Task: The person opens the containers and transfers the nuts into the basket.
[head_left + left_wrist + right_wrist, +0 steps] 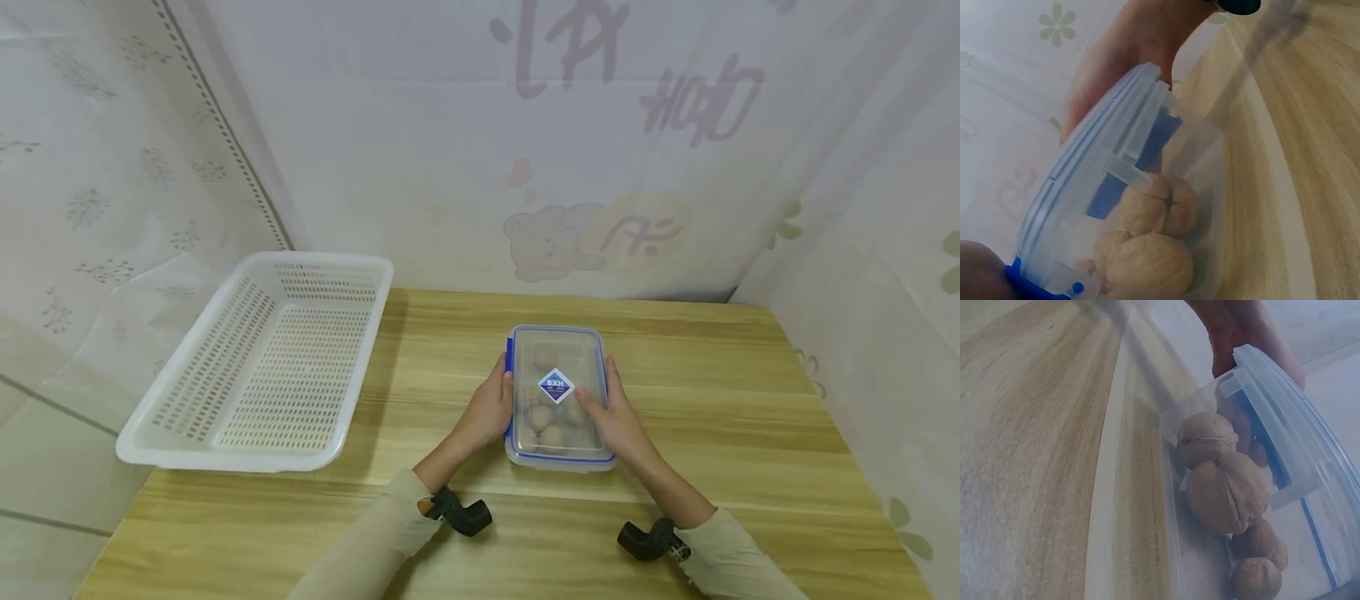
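- Your wooden table (712,375) fills the lower frame; the clear lidded box (577,367) rests on it, just below and right of the frame's centre.
- That box looks fairly light, its plastic stiff but probably slick; the best hold is low on both long walls, base level.
- Your left hand (487,408) grips its left side; your right hand (618,421) grips its right, thumb on the lid.
- The walnuts (1152,265) inside, low in the left wrist view, look hard and likely to roll if you tilt.
- Avoid prying at the blue latch (509,354); it could unclip.
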The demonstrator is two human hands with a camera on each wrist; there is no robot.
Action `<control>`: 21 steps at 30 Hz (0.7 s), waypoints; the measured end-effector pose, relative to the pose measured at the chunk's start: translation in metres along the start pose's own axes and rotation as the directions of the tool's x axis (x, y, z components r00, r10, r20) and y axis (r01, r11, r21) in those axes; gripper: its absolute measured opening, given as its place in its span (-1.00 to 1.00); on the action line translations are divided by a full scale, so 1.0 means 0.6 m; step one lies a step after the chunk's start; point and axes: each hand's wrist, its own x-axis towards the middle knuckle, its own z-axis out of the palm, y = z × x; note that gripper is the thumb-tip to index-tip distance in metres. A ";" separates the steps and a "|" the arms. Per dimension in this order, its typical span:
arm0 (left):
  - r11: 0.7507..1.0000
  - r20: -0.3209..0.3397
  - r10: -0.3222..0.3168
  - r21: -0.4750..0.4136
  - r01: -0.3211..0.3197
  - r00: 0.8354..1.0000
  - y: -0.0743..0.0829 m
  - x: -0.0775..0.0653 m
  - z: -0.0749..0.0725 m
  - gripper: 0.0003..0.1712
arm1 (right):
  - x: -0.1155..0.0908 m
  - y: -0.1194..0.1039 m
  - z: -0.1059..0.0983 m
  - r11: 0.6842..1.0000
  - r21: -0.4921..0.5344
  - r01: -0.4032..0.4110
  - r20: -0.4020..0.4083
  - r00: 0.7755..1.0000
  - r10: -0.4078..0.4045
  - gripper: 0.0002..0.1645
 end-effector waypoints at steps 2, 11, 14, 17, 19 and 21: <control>1.000 0.002 -0.009 0.006 0.009 1.000 0.002 0.001 0.000 -0.40 | 0.000 -0.002 0.000 1.000 0.004 0.001 0.001 1.000 -0.001 0.06; 0.999 -0.001 -0.015 0.044 0.015 1.000 0.008 0.004 -0.001 -0.43 | 0.003 -0.002 0.001 1.000 0.021 0.000 0.007 1.000 0.000 0.06; 0.998 0.000 -0.012 0.060 0.011 1.000 0.011 0.004 -0.002 -0.45 | 0.003 -0.002 0.000 1.000 0.018 -0.006 0.009 1.000 0.006 0.07; 0.997 -0.006 -0.021 0.071 0.021 1.000 0.013 0.004 -0.003 -0.46 | 0.002 -0.004 0.000 1.000 0.017 -0.014 0.009 1.000 0.014 0.07; 0.998 -0.014 -0.045 0.052 0.046 0.999 0.012 0.003 -0.004 -0.47 | 0.001 -0.005 0.000 1.000 0.013 -0.017 0.005 1.000 0.017 0.08; 0.996 -0.021 -0.079 0.027 0.079 0.997 0.008 0.001 -0.004 -0.48 | 0.001 -0.005 0.000 1.000 0.010 -0.023 0.004 1.000 0.023 0.10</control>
